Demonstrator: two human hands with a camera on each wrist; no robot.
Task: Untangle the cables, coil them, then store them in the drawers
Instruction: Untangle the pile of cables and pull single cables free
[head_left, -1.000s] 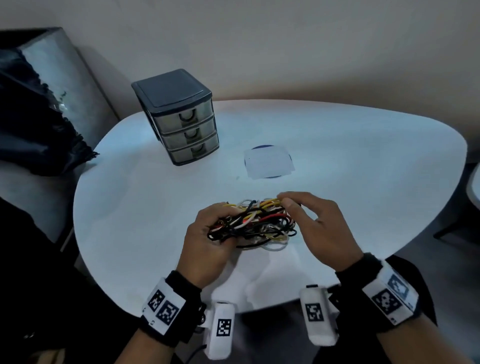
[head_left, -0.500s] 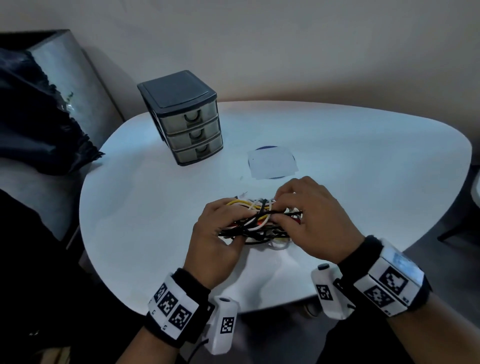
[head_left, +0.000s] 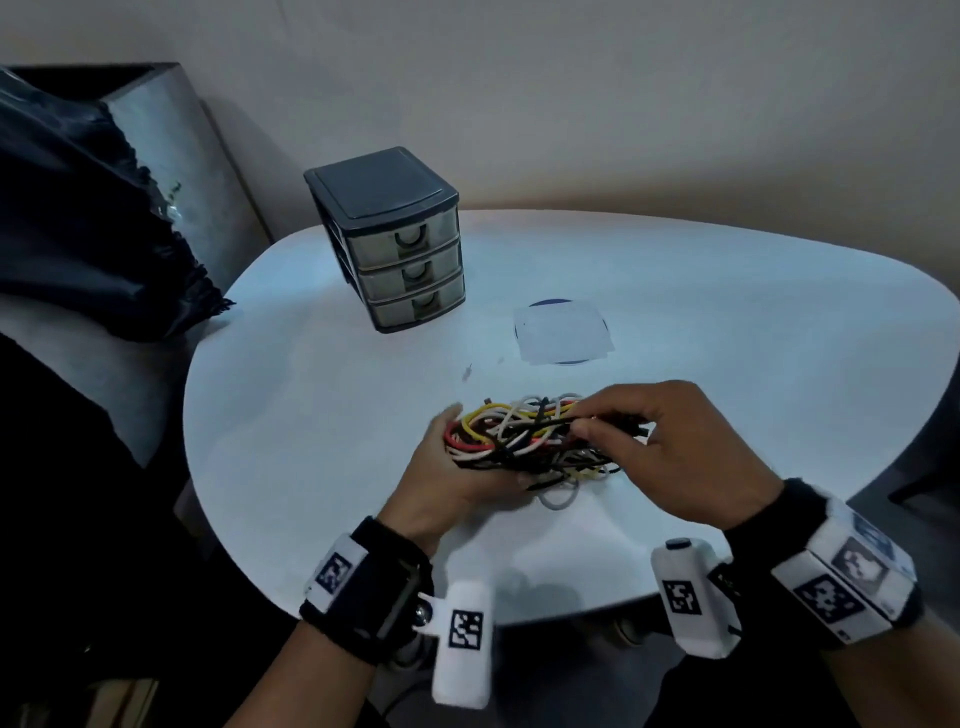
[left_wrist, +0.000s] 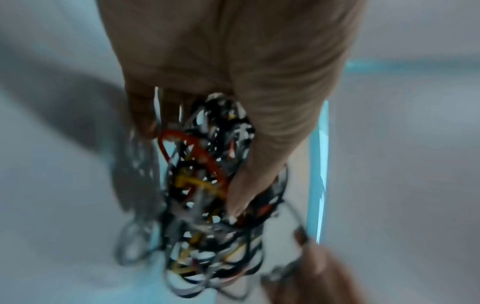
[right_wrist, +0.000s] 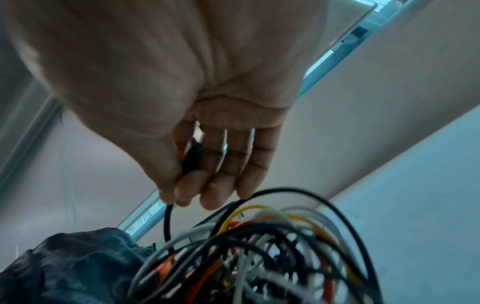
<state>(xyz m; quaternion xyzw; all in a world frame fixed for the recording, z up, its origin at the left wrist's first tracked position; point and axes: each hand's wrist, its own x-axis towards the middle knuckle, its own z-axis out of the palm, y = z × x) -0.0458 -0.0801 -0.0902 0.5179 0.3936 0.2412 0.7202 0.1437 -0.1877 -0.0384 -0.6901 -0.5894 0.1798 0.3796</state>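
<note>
Cables (head_left: 524, 441), a knot of black, white, yellow and red strands, sit bunched over the near edge of the white worktop (head_left: 727, 322), cupped in the left hand (head_left: 447, 467), whose grip is curled round the mass. The right hand (head_left: 670, 452) pinches one black lead's plug end (right_wrist: 192, 154) at the bundle's 3 o'clock side. A hard pull there could cinch the knot tighter; the closed drawers (head_left: 405, 260) wait at 11 o'clock.
</note>
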